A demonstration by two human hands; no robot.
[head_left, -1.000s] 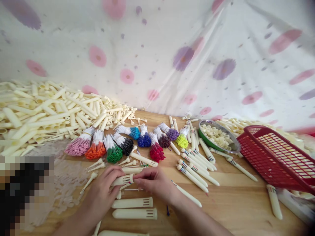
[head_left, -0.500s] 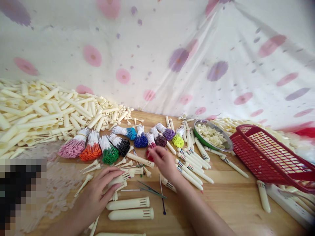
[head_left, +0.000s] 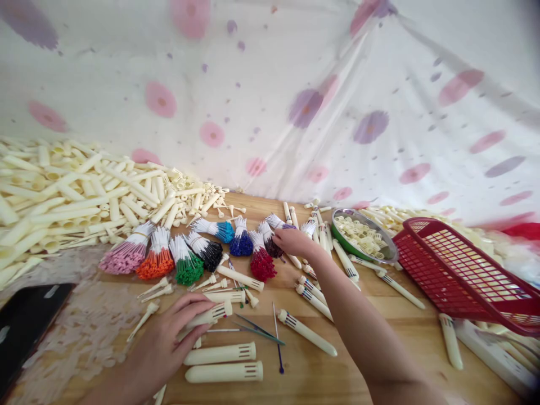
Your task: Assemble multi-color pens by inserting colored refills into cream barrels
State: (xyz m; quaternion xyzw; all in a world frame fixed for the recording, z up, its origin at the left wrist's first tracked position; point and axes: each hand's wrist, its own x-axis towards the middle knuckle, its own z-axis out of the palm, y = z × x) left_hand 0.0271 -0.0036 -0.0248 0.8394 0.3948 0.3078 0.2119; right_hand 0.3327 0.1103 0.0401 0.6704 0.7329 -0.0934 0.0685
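My left hand (head_left: pixel 169 337) is wrapped round a cream slotted pen barrel (head_left: pixel 217 313), its slotted end pointing right, with some color showing in the slots. My right hand (head_left: pixel 294 242) reaches out over the bundles of pen refills, fingers drawn together at the maroon bundle (head_left: pixel 270 239) and the purple bundle (head_left: pixel 278 222); what its fingertips grip, if anything, is hidden. Left of it lies a crimson bundle (head_left: pixel 262 264). Two slotted barrels (head_left: pixel 223 372) rest below my left hand. Thin tweezers (head_left: pixel 261 332) and a loose dark blue refill (head_left: pixel 279 349) lie between my arms.
Pink (head_left: pixel 124 256), orange, green, black and blue refill bundles line the left. Cream barrels (head_left: pixel 63 191) are heaped behind them. On the right stand a green-sided bowl (head_left: pixel 354 247) of small parts and a tilted red basket (head_left: pixel 455 275). A phone (head_left: pixel 36 320) lies far left.
My right hand has moved away and to the right, from the crimson bundle to the maroon and purple ones. My left hand still holds its barrel, tilted slightly more.
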